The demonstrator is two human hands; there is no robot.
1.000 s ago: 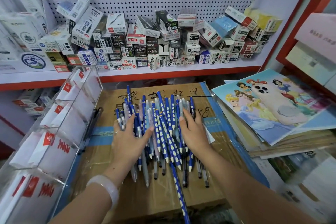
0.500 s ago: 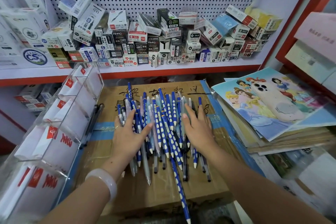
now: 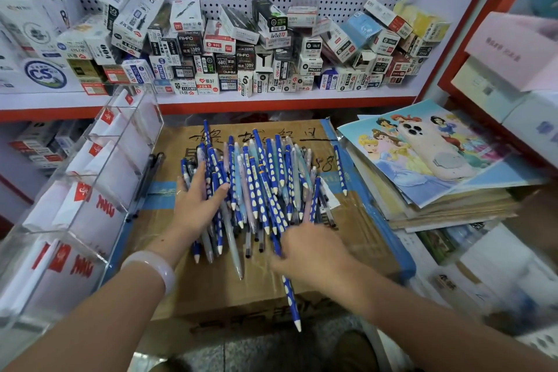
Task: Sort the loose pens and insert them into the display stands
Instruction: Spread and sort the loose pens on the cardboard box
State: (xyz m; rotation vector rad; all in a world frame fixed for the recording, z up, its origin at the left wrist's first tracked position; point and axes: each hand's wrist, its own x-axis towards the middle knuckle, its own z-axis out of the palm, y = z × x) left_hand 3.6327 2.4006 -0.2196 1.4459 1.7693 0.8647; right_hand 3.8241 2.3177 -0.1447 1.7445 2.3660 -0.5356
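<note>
A heap of loose pens [image 3: 256, 181], mostly blue with white dots plus some pale and grey ones, lies on a cardboard box [image 3: 359, 238]. My left hand [image 3: 196, 205] rests flat on the heap's left side, fingers spread. My right hand [image 3: 311, 251], blurred by motion, is at the heap's near end, over a long blue dotted pen [image 3: 291, 299] that sticks out past the box's front edge; its grip is unclear. One blue pen [image 3: 340, 170] lies apart to the right. A clear acrylic display stand [image 3: 90, 190] with white red-logo cards in its compartments stands at the left.
Dark pens [image 3: 151, 172] lie between the stand and the heap. A shelf [image 3: 271, 100] behind carries several pen boxes below a pegboard. At the right a stack of books topped by a cartoon poster [image 3: 422, 172] holds a phone [image 3: 434, 148].
My right hand has left the heap's right side and moved toward me to its near end. My left hand stays on the left side, shifted slightly. One blue pen now lies apart at the right.
</note>
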